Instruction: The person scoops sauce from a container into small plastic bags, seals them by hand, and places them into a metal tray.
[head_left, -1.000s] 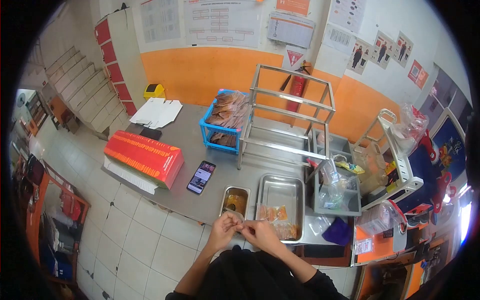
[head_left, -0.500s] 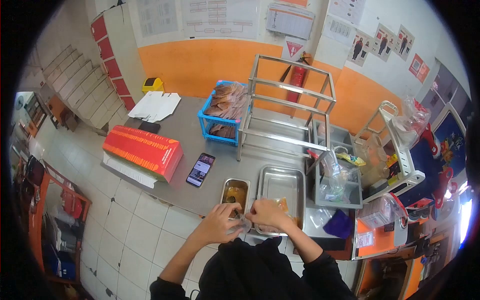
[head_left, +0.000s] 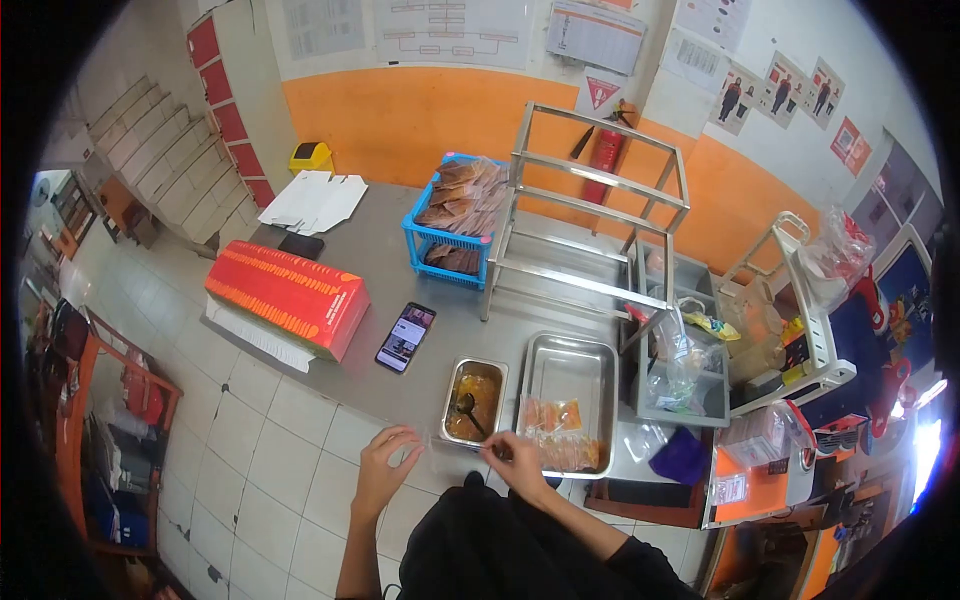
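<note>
At the counter's front edge, my left hand (head_left: 388,465) has curled fingers at a faint clear plastic bag (head_left: 431,458). My right hand (head_left: 516,466) pinches the handle end of a dark ladle (head_left: 467,404). The ladle's bowl rests in a small steel pan (head_left: 448,425) of yellow-brown sauce. Right of it, a larger steel tray (head_left: 568,362) holds several clear packets (head_left: 560,435) with orange-yellow contents, lying in its near half.
Left of the pan lie a phone (head_left: 406,338) and a red box (head_left: 290,295). Behind are a blue basket (head_left: 410,235) of brown packets and a steel rack (head_left: 590,270). A grey divided bin (head_left: 685,408) and purple cloth (head_left: 677,456) are at right.
My hands have moved apart; both were together at the clear bag before. My right hand has gone to the ladle handle. The tray's packets are now more exposed.
</note>
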